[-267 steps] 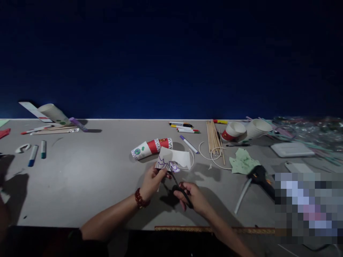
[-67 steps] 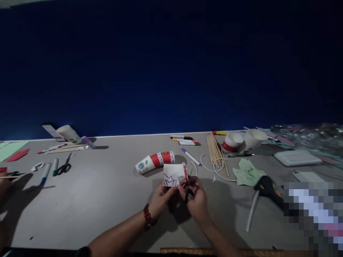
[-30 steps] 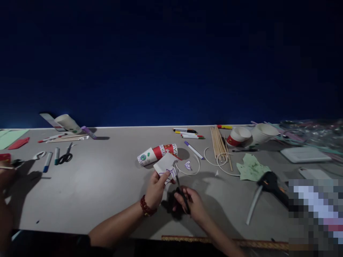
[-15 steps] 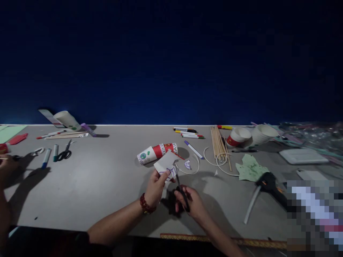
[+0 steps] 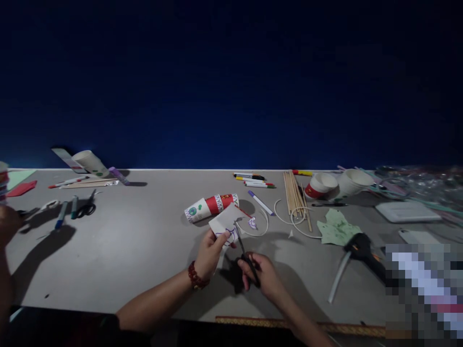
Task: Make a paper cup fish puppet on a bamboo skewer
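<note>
In the head view, the person's left hand [image 5: 210,250], with a dark red beaded bracelet [image 5: 197,277] at the wrist, is closed around the lower edge of a flat white paper piece bearing purple line drawing [image 5: 221,224], its thumb pressed on top. The paper is held above the table, tilted, just in front of a row of nested red-and-white paper cups [image 5: 211,207] lying on its side. The right hand [image 5: 262,272] grips the dark handles of a pair of slim metal scissors [image 5: 250,265], fingers curled around the loops. The blades point up and away, meeting the paper's right side; how far they stand apart is too small to tell. Beyond them, a small white scrap with purple lines [image 5: 252,222] lies within a thin white cord loop [image 5: 268,224]. A co-worker's hand [image 5: 7,224] shows at the left edge, just below a red-and-white cup [image 5: 3,180]; its grip cannot be told.
</note>
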A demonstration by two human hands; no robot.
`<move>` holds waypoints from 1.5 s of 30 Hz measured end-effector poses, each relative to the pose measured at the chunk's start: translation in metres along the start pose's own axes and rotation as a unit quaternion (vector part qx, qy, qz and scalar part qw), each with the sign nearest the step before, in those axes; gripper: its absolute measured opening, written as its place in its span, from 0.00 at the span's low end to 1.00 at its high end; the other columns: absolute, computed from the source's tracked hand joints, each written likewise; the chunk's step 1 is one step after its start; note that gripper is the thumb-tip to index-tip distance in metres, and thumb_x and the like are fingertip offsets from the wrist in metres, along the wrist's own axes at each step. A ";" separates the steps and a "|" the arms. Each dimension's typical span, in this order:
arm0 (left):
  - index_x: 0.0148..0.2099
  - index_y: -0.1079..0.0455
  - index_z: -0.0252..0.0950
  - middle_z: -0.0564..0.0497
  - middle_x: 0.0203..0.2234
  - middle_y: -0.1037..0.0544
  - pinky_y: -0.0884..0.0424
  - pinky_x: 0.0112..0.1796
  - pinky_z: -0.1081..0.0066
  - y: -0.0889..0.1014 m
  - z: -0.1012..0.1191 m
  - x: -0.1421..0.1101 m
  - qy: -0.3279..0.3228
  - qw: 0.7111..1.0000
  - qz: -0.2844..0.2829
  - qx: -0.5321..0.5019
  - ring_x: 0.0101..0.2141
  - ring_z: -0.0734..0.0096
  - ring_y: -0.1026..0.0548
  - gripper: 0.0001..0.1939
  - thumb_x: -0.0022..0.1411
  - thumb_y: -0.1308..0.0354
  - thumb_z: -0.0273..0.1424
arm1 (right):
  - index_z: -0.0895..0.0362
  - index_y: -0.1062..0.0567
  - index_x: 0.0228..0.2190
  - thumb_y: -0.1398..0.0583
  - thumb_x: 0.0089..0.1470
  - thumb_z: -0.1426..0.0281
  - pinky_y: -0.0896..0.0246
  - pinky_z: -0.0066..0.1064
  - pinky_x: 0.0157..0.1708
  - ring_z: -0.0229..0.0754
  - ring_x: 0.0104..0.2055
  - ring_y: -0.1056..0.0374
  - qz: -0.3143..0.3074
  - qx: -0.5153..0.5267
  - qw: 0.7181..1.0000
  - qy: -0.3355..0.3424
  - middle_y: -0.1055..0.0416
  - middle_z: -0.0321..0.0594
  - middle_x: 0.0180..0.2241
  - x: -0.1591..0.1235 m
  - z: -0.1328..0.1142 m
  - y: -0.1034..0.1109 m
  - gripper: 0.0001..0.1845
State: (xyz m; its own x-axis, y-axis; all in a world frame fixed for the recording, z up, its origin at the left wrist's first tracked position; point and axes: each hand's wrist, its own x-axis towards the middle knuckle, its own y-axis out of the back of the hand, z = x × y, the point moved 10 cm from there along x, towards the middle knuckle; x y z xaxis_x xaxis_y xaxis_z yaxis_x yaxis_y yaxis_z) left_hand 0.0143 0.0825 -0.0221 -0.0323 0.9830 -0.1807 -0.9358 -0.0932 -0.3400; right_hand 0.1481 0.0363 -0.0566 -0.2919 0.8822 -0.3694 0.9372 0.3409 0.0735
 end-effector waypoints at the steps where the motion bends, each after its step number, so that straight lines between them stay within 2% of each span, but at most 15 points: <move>1: 0.43 0.26 0.34 0.50 0.32 0.21 0.30 0.32 0.71 0.000 0.001 0.000 0.001 1.000 0.001 0.001 0.25 0.72 0.27 0.16 0.55 0.35 0.39 | 0.53 0.37 0.21 0.39 0.48 0.42 0.50 0.28 0.20 0.35 0.15 0.41 -0.003 -0.005 1.000 -0.001 0.35 0.30 0.11 -0.001 -0.001 0.001 0.28; 14: 0.43 0.26 0.34 0.50 0.31 0.21 0.29 0.33 0.69 -0.002 0.004 0.001 -0.011 1.000 -0.014 0.020 0.26 0.70 0.27 0.17 0.56 0.35 0.40 | 0.52 0.39 0.19 0.40 0.47 0.40 0.53 0.27 0.19 0.33 0.13 0.45 0.009 -0.017 1.000 -0.007 0.39 0.27 0.10 0.000 0.003 0.004 0.30; 19: 0.40 0.27 0.34 0.51 0.30 0.22 0.29 0.31 0.71 -0.004 0.006 0.002 -0.010 0.999 -0.022 0.021 0.24 0.73 0.28 0.15 0.56 0.34 0.39 | 0.53 0.39 0.19 0.40 0.48 0.41 0.54 0.27 0.17 0.33 0.12 0.45 0.008 -0.030 1.000 0.002 0.41 0.27 0.10 0.001 0.008 0.008 0.30; 22: 0.41 0.28 0.35 0.51 0.31 0.23 0.28 0.27 0.72 -0.005 0.011 0.004 -0.006 1.000 -0.020 0.012 0.26 0.71 0.26 0.17 0.55 0.34 0.41 | 0.53 0.38 0.20 0.40 0.48 0.41 0.54 0.27 0.17 0.33 0.13 0.45 0.017 -0.045 0.999 0.000 0.40 0.28 0.10 -0.002 0.009 0.012 0.29; 27: 0.39 0.34 0.37 0.56 0.27 0.24 0.29 0.24 0.73 -0.012 0.012 0.002 0.006 0.998 -0.053 -0.012 0.22 0.72 0.24 0.17 0.59 0.37 0.44 | 0.53 0.37 0.20 0.40 0.50 0.43 0.51 0.27 0.18 0.34 0.14 0.44 0.035 -0.065 0.997 -0.004 0.39 0.28 0.11 -0.007 0.016 0.016 0.28; 33: 0.41 0.34 0.36 0.54 0.25 0.23 0.30 0.25 0.73 -0.028 -0.001 -0.004 0.051 0.993 -0.101 -0.034 0.21 0.74 0.26 0.19 0.55 0.32 0.42 | 0.53 0.37 0.20 0.40 0.53 0.45 0.50 0.27 0.18 0.35 0.15 0.43 0.047 -0.041 0.998 0.013 0.37 0.30 0.12 -0.009 0.023 0.016 0.27; 35: 0.39 0.33 0.35 0.53 0.24 0.23 0.31 0.24 0.73 -0.028 -0.004 -0.003 0.067 0.992 -0.098 -0.040 0.20 0.75 0.27 0.19 0.55 0.32 0.43 | 0.53 0.37 0.20 0.39 0.52 0.45 0.50 0.27 0.18 0.35 0.15 0.43 0.049 -0.037 0.998 0.012 0.38 0.29 0.12 -0.010 0.022 0.015 0.27; 38: 0.37 0.32 0.35 0.54 0.24 0.24 0.33 0.24 0.74 -0.025 0.002 0.000 0.053 0.994 -0.084 -0.040 0.20 0.76 0.28 0.18 0.55 0.33 0.42 | 0.53 0.38 0.20 0.39 0.49 0.43 0.50 0.27 0.17 0.35 0.14 0.44 0.043 -0.025 0.999 -0.001 0.40 0.28 0.12 -0.011 0.018 0.012 0.28; 42: 0.36 0.32 0.35 0.56 0.22 0.27 0.36 0.23 0.75 -0.017 0.007 0.004 0.031 0.997 -0.061 -0.023 0.19 0.78 0.31 0.17 0.54 0.32 0.42 | 0.53 0.37 0.20 0.39 0.47 0.42 0.49 0.27 0.19 0.35 0.15 0.43 0.030 -0.031 0.999 -0.015 0.38 0.28 0.11 -0.012 0.013 0.011 0.28; 45: 0.36 0.32 0.35 0.56 0.22 0.27 0.35 0.24 0.75 -0.016 0.007 0.004 0.029 0.998 -0.062 -0.012 0.20 0.77 0.31 0.18 0.54 0.32 0.42 | 0.53 0.36 0.21 0.38 0.47 0.43 0.49 0.27 0.20 0.36 0.16 0.41 0.016 -0.036 0.999 -0.016 0.36 0.29 0.12 -0.014 0.007 0.011 0.27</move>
State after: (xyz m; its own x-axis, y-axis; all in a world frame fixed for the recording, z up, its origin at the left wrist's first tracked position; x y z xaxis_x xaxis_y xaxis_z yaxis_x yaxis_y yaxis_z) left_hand 0.0269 0.0888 -0.0113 0.1042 0.9763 -0.1898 -0.9229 0.0238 -0.3843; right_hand 0.1642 0.0254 -0.0573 -0.2538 0.8827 -0.3955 0.9294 0.3358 0.1530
